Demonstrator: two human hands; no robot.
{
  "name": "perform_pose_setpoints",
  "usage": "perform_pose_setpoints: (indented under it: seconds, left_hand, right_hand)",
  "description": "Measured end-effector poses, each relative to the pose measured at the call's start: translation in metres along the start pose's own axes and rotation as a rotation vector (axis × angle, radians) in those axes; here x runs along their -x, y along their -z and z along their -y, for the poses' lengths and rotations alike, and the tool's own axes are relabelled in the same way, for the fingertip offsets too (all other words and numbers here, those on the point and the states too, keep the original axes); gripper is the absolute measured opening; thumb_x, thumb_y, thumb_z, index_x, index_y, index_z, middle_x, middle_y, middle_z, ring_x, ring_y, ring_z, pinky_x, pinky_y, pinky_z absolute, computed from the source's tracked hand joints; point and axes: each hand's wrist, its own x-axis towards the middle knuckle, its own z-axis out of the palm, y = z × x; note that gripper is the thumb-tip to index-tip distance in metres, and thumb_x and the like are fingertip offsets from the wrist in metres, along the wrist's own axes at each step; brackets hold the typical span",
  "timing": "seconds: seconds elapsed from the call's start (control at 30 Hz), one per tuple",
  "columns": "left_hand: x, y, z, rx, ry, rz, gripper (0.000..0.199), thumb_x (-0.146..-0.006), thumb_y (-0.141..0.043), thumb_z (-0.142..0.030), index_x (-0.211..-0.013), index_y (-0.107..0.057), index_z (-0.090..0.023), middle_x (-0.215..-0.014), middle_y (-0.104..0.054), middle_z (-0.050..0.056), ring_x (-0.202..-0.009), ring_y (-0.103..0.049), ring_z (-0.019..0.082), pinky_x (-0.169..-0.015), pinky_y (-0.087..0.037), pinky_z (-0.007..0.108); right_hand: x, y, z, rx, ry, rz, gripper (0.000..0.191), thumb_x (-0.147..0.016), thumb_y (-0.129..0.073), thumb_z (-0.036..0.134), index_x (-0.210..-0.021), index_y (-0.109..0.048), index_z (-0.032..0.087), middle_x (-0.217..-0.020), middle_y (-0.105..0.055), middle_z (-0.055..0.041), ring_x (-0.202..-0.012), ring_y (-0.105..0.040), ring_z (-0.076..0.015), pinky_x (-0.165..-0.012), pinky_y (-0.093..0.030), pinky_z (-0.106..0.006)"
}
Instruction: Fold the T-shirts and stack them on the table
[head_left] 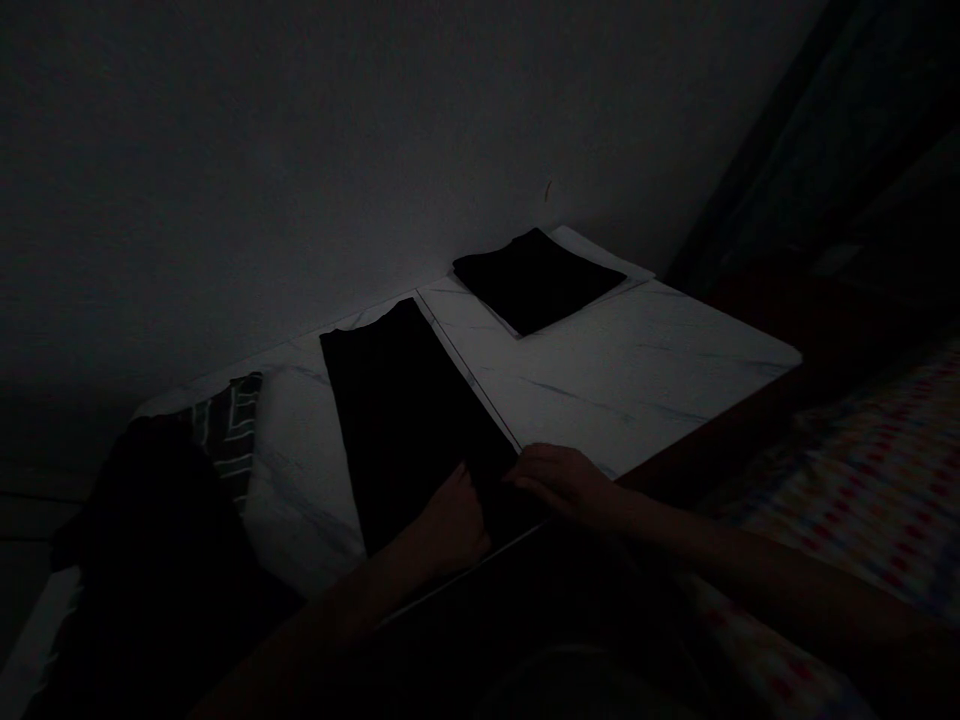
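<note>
A long folded piece of black cloth (409,400), perhaps a garment, lies flat on the marble-patterned tabletop (660,350). Its near end reaches the table's front edge. My left hand (455,520) is closed on the cloth near that edge, fingers curled. At the cloth's right side, my right hand (566,482) pinches its near corner, fingertips turned toward my left hand. The scene is very dark, so folds in the cloth and the exact grip of the fingers are hard to make out.
A squarish folded black cloth (536,280) lies at the back right on something pale and flat. To the left are a dark heap of cloth (165,530) and a striped patterned cloth (232,430). A wall (300,150) stands behind; a checkered, colourful fabric (877,500) spreads at the right.
</note>
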Motion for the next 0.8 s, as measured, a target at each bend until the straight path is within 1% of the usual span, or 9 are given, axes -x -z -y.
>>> perform_pose_setpoints:
  seconds: [0.13, 0.2, 0.27, 0.4, 0.5, 0.57, 0.67, 0.73, 0.8]
  left_hand:
    - [0.003, 0.002, -0.008, -0.06, -0.081, 0.062, 0.049, -0.093, -0.053, -0.047, -0.128, -0.059, -0.014, -0.126, -0.064, 0.015, -0.126, -0.051, 0.031, -0.115, -0.029, 0.05]
    - [0.005, 0.002, -0.013, -0.112, -0.111, 0.103, 0.051, -0.095, -0.048, -0.05, -0.129, -0.06, -0.015, -0.125, -0.065, 0.015, -0.127, -0.05, 0.031, -0.115, -0.027, 0.051]
    - [0.008, 0.002, -0.018, -0.143, -0.142, 0.15, 0.052, -0.096, -0.045, -0.052, -0.134, -0.057, -0.018, -0.128, -0.063, 0.014, -0.128, -0.05, 0.031, -0.115, -0.028, 0.052]
    - [0.011, 0.009, -0.031, -0.136, -0.144, 0.238, 0.069, -0.095, -0.044, -0.056, -0.153, -0.03, -0.023, -0.139, -0.055, 0.017, -0.128, -0.05, 0.034, -0.108, -0.035, 0.053]
    - [0.015, 0.024, -0.041, -0.03, -0.16, 0.313, 0.079, -0.094, -0.045, -0.058, -0.157, -0.013, -0.022, -0.15, -0.044, 0.018, -0.129, -0.05, 0.034, -0.108, -0.036, 0.052]
    - [0.018, 0.037, -0.045, 0.096, -0.212, 0.353, 0.077, -0.095, -0.046, -0.056, -0.157, -0.017, -0.021, -0.153, -0.042, 0.014, -0.131, -0.05, 0.031, -0.11, -0.036, 0.046]
    - [0.02, 0.061, -0.04, 0.33, -0.26, 0.387, 0.052, -0.1, -0.043, -0.046, -0.146, -0.044, -0.023, -0.135, -0.062, 0.006, -0.119, -0.061, 0.019, -0.102, -0.045, 0.028]
    - [0.012, 0.074, -0.023, 0.366, -0.176, 0.28, 0.04, -0.103, -0.037, -0.038, -0.136, -0.056, -0.025, -0.121, -0.071, 0.002, -0.107, -0.067, 0.013, -0.093, -0.048, 0.021]
    - [-0.003, 0.081, 0.005, 0.212, -0.027, 0.082, 0.039, -0.103, -0.034, -0.033, -0.134, -0.058, -0.025, -0.124, -0.07, 0.002, -0.111, -0.065, 0.014, -0.096, -0.048, 0.025]
  right_hand:
    - [-0.02, 0.004, -0.022, 0.057, -0.06, 0.057, 0.034, -0.103, -0.039, 0.03, -0.127, -0.06, 0.021, -0.123, -0.065, -0.0112, -0.112, -0.061, -0.0197, -0.094, -0.052, -0.038]
    - [-0.037, 0.0, -0.037, 0.104, -0.023, 0.133, 0.038, -0.102, -0.04, 0.031, -0.136, -0.054, 0.021, -0.141, -0.055, -0.0126, -0.128, -0.053, -0.0216, -0.104, -0.045, -0.043]
    - [-0.056, -0.005, -0.051, 0.157, 0.036, 0.22, 0.043, -0.102, -0.042, 0.034, -0.142, -0.048, 0.018, -0.152, -0.042, -0.0141, -0.14, -0.04, -0.0238, -0.113, -0.036, -0.047]
    - [-0.083, -0.019, -0.073, 0.242, 0.091, 0.408, 0.058, -0.1, -0.045, 0.045, -0.148, -0.039, 0.013, -0.159, -0.028, -0.0173, -0.149, -0.018, -0.0274, -0.12, -0.018, -0.051]
    - [-0.081, -0.025, -0.074, 0.247, 0.1, 0.453, 0.069, -0.098, -0.047, 0.052, -0.151, -0.033, 0.011, -0.161, -0.02, -0.0189, -0.15, -0.011, -0.0289, -0.121, -0.014, -0.05]
    - [-0.07, -0.025, -0.068, 0.23, 0.114, 0.449, 0.072, -0.097, -0.047, 0.054, -0.153, -0.03, 0.013, -0.162, -0.017, -0.0177, -0.151, -0.008, -0.0289, -0.121, -0.012, -0.05]
    - [-0.046, -0.021, -0.054, 0.181, 0.136, 0.461, 0.076, -0.096, -0.047, 0.056, -0.155, -0.024, 0.014, -0.163, -0.015, -0.0175, -0.151, -0.006, -0.0287, -0.121, -0.009, -0.051]
    - [-0.03, -0.017, -0.043, 0.138, 0.146, 0.467, 0.078, -0.096, -0.047, 0.056, -0.156, -0.02, 0.013, -0.163, -0.014, -0.0183, -0.151, -0.006, -0.0283, -0.122, -0.008, -0.052]
    - [-0.017, -0.013, -0.033, 0.106, 0.141, 0.478, 0.078, -0.096, -0.047, 0.055, -0.157, -0.018, 0.014, -0.163, -0.013, -0.0176, -0.151, -0.005, -0.0278, -0.122, -0.006, -0.052]
